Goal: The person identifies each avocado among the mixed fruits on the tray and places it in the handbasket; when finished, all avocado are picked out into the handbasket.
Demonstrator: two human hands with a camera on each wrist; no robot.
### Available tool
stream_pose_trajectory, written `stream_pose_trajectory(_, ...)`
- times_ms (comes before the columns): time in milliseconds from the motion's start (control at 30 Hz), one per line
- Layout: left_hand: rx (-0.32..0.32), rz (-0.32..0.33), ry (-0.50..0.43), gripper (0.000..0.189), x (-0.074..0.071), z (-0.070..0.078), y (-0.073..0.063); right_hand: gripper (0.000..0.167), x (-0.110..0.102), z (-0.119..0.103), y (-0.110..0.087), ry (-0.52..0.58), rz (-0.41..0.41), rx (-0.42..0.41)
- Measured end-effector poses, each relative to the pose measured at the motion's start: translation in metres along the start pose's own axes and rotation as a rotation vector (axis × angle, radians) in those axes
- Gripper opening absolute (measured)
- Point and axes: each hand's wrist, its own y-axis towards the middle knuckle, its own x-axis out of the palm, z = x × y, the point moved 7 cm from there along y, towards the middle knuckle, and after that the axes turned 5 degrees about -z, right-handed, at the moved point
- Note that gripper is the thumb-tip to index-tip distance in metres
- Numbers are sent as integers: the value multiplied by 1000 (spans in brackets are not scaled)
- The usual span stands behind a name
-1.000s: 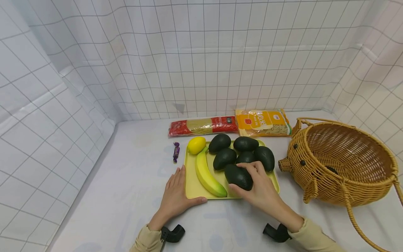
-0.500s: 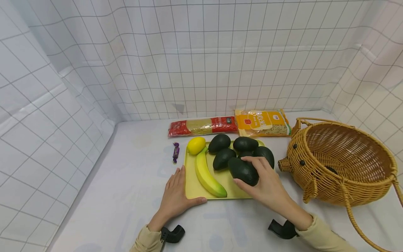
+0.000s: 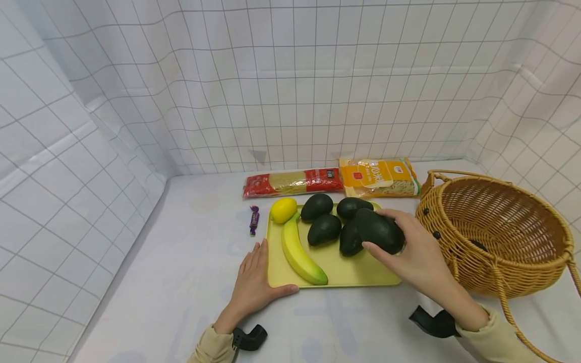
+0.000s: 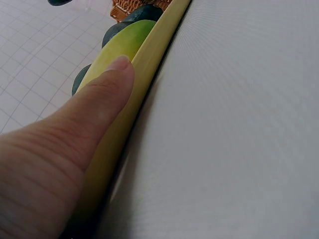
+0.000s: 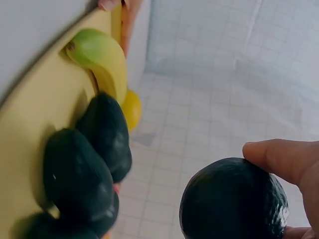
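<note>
My right hand (image 3: 419, 257) grips a dark green avocado (image 3: 379, 231) between thumb and fingers, over the right side of a yellow tray (image 3: 363, 272). In the right wrist view the held avocado (image 5: 232, 201) hangs apart from the others. My left hand (image 3: 254, 280) lies at the tray's near left corner, fingers straight along its left side and thumb along the front edge. In the left wrist view that thumb (image 4: 107, 92) rests on the tray's rim (image 4: 144, 59). The tray bears a banana (image 3: 297, 252), a lemon (image 3: 283, 210) and several more avocados (image 3: 324, 229).
A pig-shaped wicker basket (image 3: 499, 275) stands right of the tray, something dark inside, its rope handle hanging toward the front. Behind the tray lie a red noodle pack (image 3: 292, 182) and an orange pack (image 3: 380, 177). A purple wrapped candy (image 3: 254, 221) is left of the tray.
My right hand has lifted the avocado from the tray's front and carried it right and toward the back, near the basket. The left hand has stayed in place.
</note>
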Motion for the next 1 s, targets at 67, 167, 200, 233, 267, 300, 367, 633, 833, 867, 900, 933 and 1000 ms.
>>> stream_pose_trajectory(67,3,3,4,130,0,0,0,63,-11,3,1,-4,17,8)
stream_pose_trajectory(167,1,-1,6,130,0,1,0,64,-26,7,1,-14,39,39)
stream_pose_trajectory(200,2,-1,6,130,0,1,0,64,-31,10,0,-17,46,53)
stream_pose_trajectory(233,2,-1,6,130,0,1,0,64,-36,12,0,-23,54,65)
stream_pose_trajectory(267,2,-1,6,130,0,1,0,65,-41,14,-1,-28,58,84)
stream_pose_trajectory(300,-1,-4,6,130,1,0,1,65,-46,17,-1,-34,63,104)
stream_pose_trajectory(367,-3,-5,8,131,1,0,1,66,-55,22,-3,-43,71,138)
stream_pose_trajectory(633,-11,-11,9,131,1,0,1,69,-82,37,-11,-84,91,172)
stream_pose_trajectory(833,-9,-10,3,130,0,0,0,71,-96,51,-17,-138,89,208)
stream_pose_trajectory(867,-9,-9,4,130,0,0,0,71,-98,54,-17,-143,88,217)
stream_pose_trajectory(900,-9,-8,4,130,0,0,0,71,-100,57,-18,-149,84,225)
stream_pose_trajectory(933,-9,-7,4,131,0,0,0,71,-102,60,-18,-158,80,234)
stream_pose_trajectory(1000,-7,-6,5,131,0,0,0,71,-106,67,-19,-174,69,256)
